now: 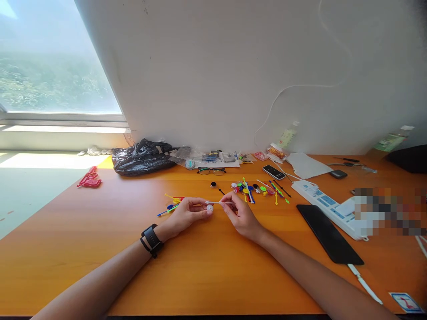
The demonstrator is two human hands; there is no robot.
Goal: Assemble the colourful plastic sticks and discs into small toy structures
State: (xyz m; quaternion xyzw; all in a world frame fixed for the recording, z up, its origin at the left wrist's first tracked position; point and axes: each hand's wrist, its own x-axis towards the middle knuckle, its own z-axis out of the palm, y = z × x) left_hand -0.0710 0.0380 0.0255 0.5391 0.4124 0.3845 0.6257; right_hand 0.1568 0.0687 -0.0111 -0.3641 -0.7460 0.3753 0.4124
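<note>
Rising behind everything, a pale wall (216, 66) stands over an orange-brown wooden desk (187, 284), with a bright window (60, 66) at the left. A white power strip (328, 209) lies slantwise on the desk's right side; just beside it rests a flat black device (328, 233). A crumpled black plastic bag (143, 158) sits at the back left.

Near the middle of the desk, both hands meet, fingers nearly closed. The left hand (191, 211) pinches a white round piece between thumb and fingers; the right hand (244, 218) grips a white arrow-tipped rod, its head pointing left. Beyond the right hand spreads a heap of coloured pieces (247, 189); a smaller coloured cluster (171, 206) lies just past the left hand. Eyeglasses (211, 170) rest farther back.

The rod (215, 202) lies level between the hands, its head close to the left fingers; whether they touch it I cannot tell. Smallest is the round piece (209, 208), just below the arrowhead.
</note>
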